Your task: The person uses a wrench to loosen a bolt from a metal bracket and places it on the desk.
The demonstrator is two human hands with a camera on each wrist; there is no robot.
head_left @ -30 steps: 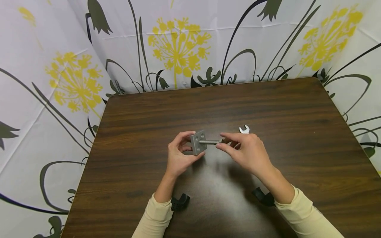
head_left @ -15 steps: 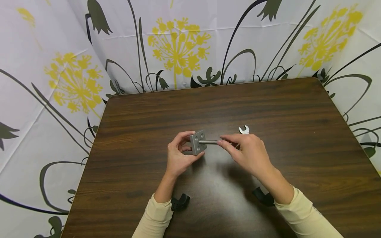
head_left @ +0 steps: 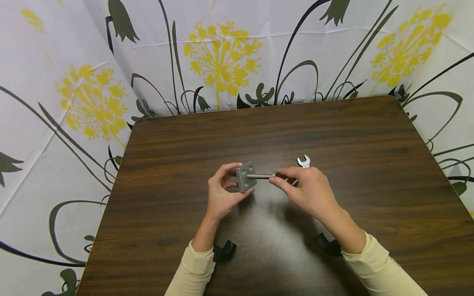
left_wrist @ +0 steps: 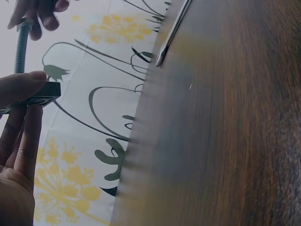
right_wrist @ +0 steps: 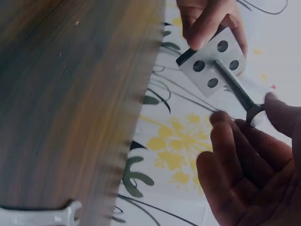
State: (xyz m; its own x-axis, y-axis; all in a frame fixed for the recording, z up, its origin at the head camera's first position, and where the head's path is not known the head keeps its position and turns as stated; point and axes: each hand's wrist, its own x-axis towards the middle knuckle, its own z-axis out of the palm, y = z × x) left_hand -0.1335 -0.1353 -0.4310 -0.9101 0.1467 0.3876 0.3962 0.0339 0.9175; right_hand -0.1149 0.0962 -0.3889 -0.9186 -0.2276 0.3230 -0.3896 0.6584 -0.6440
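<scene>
A square grey metal plate (head_left: 245, 177) with round holes is held on edge above the table by my left hand (head_left: 222, 195), thumb below and fingers above. A long threaded bolt (head_left: 259, 176) sticks out of the plate's middle toward the right. My right hand (head_left: 311, 191) pinches the hex head (right_wrist: 254, 113) at the bolt's free end between thumb and fingers. In the left wrist view, the thumb and fingers grip the plate (left_wrist: 52, 92) from both sides, and the bolt (left_wrist: 20, 52) runs up from it. How deep the bolt sits is hidden.
An open-ended wrench (head_left: 304, 161) lies on the brown wooden table (head_left: 177, 164) just beyond my right hand, which partly covers it. A white curtain (head_left: 155, 53) with flower prints hangs behind the table and at its sides. Black straps (head_left: 224, 251) sit at the wrists.
My right thumb and fingers have shifted around the bolt's end, covering it half a second ago and showing part of it now. The left hand and plate have hardly moved.
</scene>
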